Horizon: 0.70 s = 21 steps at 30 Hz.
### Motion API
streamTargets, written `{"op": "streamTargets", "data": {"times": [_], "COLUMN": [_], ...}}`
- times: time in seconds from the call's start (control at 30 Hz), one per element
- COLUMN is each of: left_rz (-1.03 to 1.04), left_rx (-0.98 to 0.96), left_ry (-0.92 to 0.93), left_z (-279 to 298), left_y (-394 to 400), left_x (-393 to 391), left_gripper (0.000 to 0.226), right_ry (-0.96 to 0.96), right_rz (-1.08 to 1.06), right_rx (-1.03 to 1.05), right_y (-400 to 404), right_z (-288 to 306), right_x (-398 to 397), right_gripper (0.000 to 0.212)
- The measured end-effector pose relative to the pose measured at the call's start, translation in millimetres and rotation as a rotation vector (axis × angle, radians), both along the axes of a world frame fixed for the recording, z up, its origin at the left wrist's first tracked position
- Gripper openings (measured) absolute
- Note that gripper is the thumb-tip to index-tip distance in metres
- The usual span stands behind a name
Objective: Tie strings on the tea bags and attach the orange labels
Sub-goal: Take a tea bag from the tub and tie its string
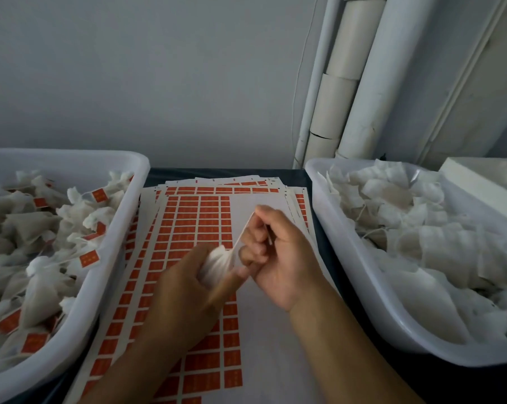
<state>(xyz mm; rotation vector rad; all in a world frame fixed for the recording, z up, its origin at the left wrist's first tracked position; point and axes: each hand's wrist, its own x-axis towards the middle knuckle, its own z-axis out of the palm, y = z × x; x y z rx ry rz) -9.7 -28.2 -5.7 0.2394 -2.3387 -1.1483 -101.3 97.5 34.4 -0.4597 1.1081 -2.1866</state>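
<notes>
Grey wall (130,68) fills the back, with pale pipes (371,71) running up its right side. Below it sits a dark surface (319,228), mostly hidden under other things. Two big white tubs stand on it, and both are cut off by the picture's edges. The left tub (124,228) holds tied tea bags with orange labels (89,258) on them. The right tub (348,258) holds plain white tea bags in a heap (421,234), with a white box (485,182) at its far corner. Between the tubs lies a stack of label sheets (194,217) with rows of little orange stickers; the print on them is too small to read. Over the sheets, the left hand (185,290) is curled round a white tea bag (217,263), gripping its bunched top. The right hand (278,258) pinches a thin white string (243,228) that runs up from the bag. The fingers are blurry, so the knot is hard to make out.
</notes>
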Motion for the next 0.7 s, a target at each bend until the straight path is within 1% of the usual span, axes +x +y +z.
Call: {"op": "streamTargets", "data": {"times": [0.03, 0.1, 0.2, 0.3, 0.37, 0.43, 0.5, 0.53, 0.6, 0.7], "left_rz": [0.011, 0.040, 0.069, 0.066, 0.062, 0.081, 0.084, 0.076, 0.033, -0.028], "left_rx": [-0.056, -0.124, -0.160, -0.119, -0.141, -0.216, -0.256, -0.252, -0.196, 0.041], "left_ry": [-0.044, -0.078, -0.097, -0.143, -0.162, -0.186, -0.213, -0.231, -0.250, -0.157], "left_z": [-2, -7, -12, -16, -17, -16, -16, -16, -14, -6], "left_y": [-1, -4, -6, -5, -5, -4, -4, -4, -3, -1], "left_x": [-1, -2, -3, -2, -2, -3, -3, -3, -1, 2], "left_gripper": [0.034, 0.036, 0.038, 0.036, 0.037, 0.035, 0.049, 0.054, 0.057, 0.053], "right_ry": [-0.016, 0.006, 0.121, 0.209, 0.188, 0.135, 0.125, 0.134, 0.159, 0.230], "right_rz": [-0.018, -0.027, -0.032, -0.070, -0.129, -0.208, -0.245, -0.250, -0.246, -0.245], "right_rx": [-0.039, -0.051, 0.075, 0.201, 0.195, 0.161, 0.148, 0.149, 0.147, 0.144], "right_y": [2, 5, 2, -5, -7, -6, -6, -6, -6, -4], "right_z": [1, 3, 4, 5, 6, 7, 8, 7, 8, 7], "right_x": [-1, -2, 3, 9, 12, 13, 14, 14, 13, 11], "right_gripper": [0.036, 0.036, 0.033, 0.030, 0.034, 0.038, 0.040, 0.041, 0.041, 0.037]}}
